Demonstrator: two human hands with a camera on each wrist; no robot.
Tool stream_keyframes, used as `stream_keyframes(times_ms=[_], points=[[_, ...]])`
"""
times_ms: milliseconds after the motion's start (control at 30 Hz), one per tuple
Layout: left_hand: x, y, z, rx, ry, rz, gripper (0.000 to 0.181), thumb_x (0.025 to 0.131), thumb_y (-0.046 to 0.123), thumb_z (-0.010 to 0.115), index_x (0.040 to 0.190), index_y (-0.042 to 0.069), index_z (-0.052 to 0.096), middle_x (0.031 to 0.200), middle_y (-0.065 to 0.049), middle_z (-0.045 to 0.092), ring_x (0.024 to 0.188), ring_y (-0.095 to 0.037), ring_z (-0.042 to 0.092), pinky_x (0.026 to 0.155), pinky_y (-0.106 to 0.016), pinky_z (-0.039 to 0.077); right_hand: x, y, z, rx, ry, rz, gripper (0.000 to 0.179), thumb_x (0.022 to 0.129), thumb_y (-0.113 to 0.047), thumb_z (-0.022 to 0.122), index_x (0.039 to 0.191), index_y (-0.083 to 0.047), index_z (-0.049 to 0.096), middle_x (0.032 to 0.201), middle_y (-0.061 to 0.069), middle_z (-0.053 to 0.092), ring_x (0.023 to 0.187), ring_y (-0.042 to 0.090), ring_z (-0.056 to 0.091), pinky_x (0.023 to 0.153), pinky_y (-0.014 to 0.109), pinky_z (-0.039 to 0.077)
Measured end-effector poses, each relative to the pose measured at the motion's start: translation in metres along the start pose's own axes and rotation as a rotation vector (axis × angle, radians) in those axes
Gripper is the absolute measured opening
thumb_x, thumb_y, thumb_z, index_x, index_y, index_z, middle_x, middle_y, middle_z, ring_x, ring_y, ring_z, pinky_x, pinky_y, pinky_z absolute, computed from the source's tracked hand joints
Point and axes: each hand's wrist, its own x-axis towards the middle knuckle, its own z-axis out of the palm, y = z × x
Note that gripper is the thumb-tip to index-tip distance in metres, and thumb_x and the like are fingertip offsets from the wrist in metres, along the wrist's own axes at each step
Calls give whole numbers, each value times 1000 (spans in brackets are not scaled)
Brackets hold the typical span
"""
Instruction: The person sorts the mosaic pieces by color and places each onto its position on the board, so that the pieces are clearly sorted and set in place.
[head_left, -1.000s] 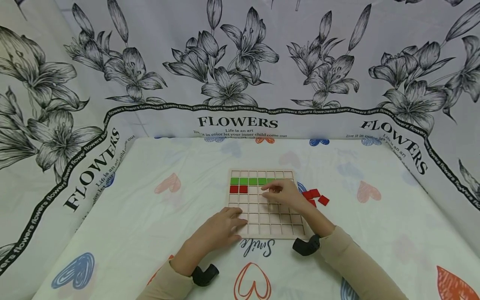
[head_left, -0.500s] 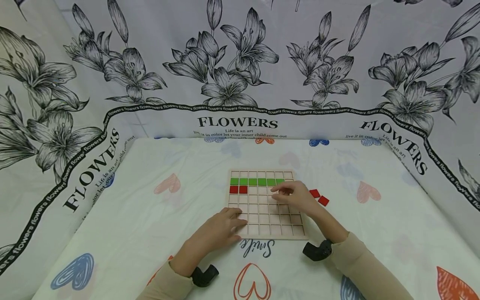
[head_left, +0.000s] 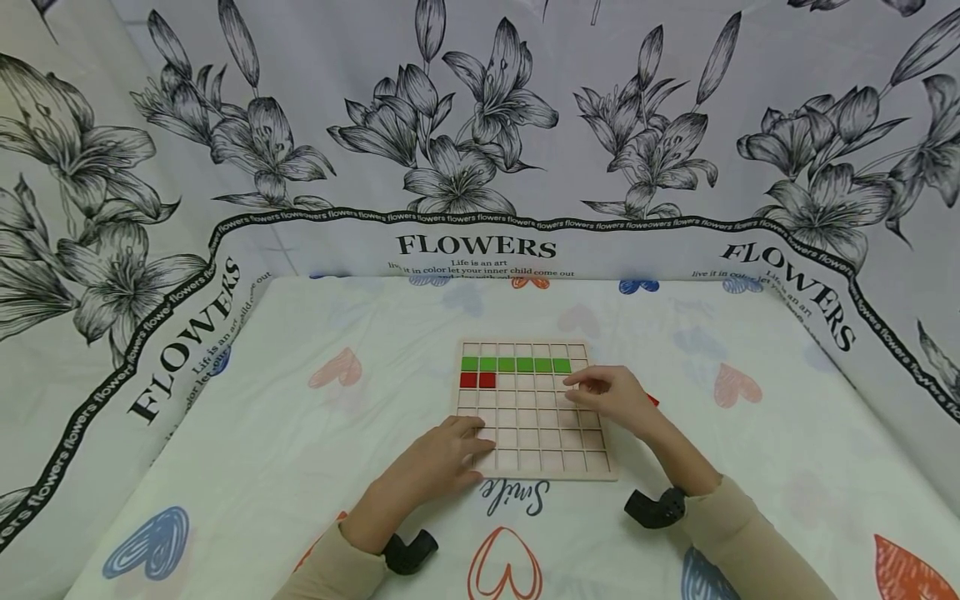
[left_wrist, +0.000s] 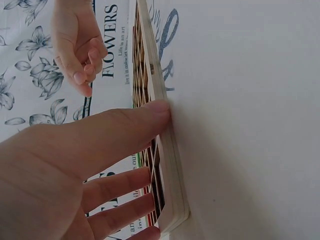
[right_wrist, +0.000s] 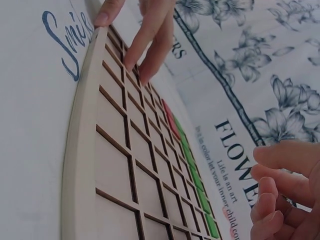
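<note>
A pale wooden grid board (head_left: 527,440) lies on the table. Its second row from the far side has several green tiles (head_left: 516,365); two red tiles (head_left: 477,380) sit at the left of the row below. My left hand (head_left: 431,462) rests on the near left corner, thumb on the rim and fingers touching the cells, as the left wrist view shows. Over the board's right edge hovers my right hand (head_left: 617,400), its fingers loosely bent. Nothing shows between those fingers in the right wrist view. A loose red tile (head_left: 653,400) peeks out behind it; the hand hides what else lies there.
A white tablecloth (head_left: 360,325) printed with hearts and the word Smile covers the table. Behind it hangs a floral curtain (head_left: 480,183) lettered FLOWERS. Black devices (head_left: 656,508) are strapped at both wrists.
My right hand has moved right, from above the middle of the board to its right edge, uncovering the end of the green row and covering most loose red tiles. The left hand stays put.
</note>
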Motion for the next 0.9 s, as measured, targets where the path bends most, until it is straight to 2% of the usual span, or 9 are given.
stream_keyframes(times_ms=[333,567,900], points=[[1,1,0,-2,-8,-5,38,82,28,75,118,15,70,132,-10,60,124,-27,55,100,-43,52,-11,10,-13,39,14,27,29,87,-15,69,108,4,69,72,0,51,57,4,42,47,20,37],[1,1,0,-4,-10,-8,39,82,27,75,118,15,69,132,-10,60,124,-28,55,100,-43,52,-17,19,-20,42,7,21,30,88,-15,68,109,7,67,72,2,51,55,4,43,47,21,38],[0,0,1,-4,-10,-8,38,81,27,75,118,16,69,132,-11,60,125,-28,55,101,-43,52,-26,26,-25,59,18,33,30,87,-13,69,109,7,67,69,-3,52,56,2,46,49,20,41]])
